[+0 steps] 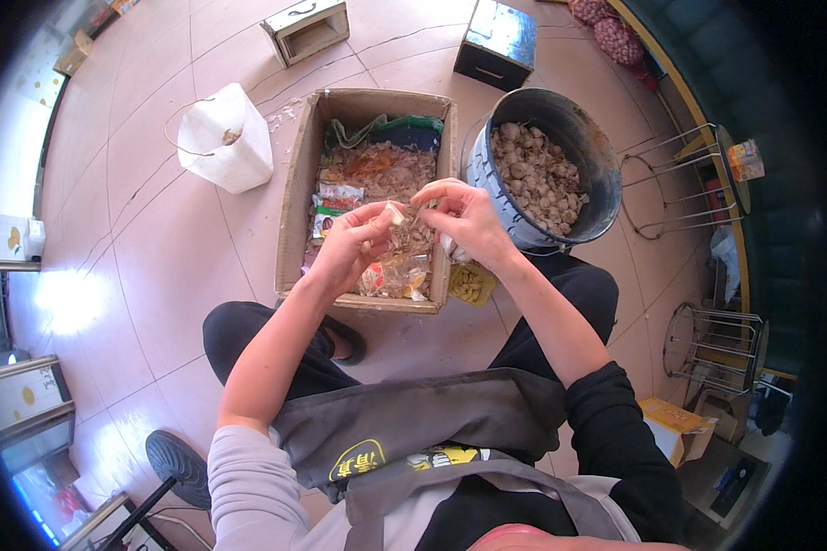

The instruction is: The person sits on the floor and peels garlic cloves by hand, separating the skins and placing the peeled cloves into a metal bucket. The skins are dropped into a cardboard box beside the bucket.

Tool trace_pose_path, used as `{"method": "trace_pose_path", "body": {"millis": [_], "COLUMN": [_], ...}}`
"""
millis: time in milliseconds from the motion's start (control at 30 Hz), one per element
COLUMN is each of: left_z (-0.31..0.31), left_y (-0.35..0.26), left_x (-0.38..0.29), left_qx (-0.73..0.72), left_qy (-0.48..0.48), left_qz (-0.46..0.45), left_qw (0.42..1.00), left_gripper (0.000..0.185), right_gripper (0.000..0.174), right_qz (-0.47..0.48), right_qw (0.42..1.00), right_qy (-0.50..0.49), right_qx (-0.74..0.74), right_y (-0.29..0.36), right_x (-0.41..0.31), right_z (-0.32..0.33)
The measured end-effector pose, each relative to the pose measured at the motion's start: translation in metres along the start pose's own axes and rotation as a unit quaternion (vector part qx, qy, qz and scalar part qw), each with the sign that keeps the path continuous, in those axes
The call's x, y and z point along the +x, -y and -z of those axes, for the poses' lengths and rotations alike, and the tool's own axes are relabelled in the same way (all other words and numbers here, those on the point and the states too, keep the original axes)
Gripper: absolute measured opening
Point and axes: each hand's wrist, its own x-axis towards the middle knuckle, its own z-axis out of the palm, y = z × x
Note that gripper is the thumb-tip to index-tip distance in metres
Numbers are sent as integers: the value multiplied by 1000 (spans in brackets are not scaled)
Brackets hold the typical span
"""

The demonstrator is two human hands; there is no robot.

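A pale garlic clove [395, 214] is pinched between the thumb and forefinger of my left hand [348, 248], over the open cardboard box [295, 193]. Another pale piece shows within the curled fingers. Close by on the right is my right hand [475, 224], its thumb and fingertips drawn together near the clove; what they pinch is too small to tell. Under its lower fingers a whitish garlic bulb [457, 250] shows, apparently held in the palm. Papery garlic skins [386, 163] and plastic wrappers [339, 201] fill much of the box.
A bucket [479, 172] of garlic bulbs [537, 175] stands right of the box. Beside the box's near right corner is a small yellow container [472, 284] of peeled cloves. A white pail [248, 162] stands left; wire-legged stools [720, 172] line the right.
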Motion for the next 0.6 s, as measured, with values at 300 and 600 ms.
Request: {"method": "trace_pose_path", "body": {"millis": [300, 600], "left_z": [1, -3], "left_y": [5, 6], "left_x": [1, -2], "left_qx": [58, 84], "left_qy": [-36, -30], "left_qz": [-32, -19], "left_qw": [997, 996], "left_gripper": [24, 28], "right_gripper": [22, 16], "right_qz": [10, 29], "right_qw": [997, 997], "right_qy": [-11, -30], "right_qx": [-74, -67], "right_y": [3, -6], "right_x": [-5, -8], "right_z": [-8, -14]}}
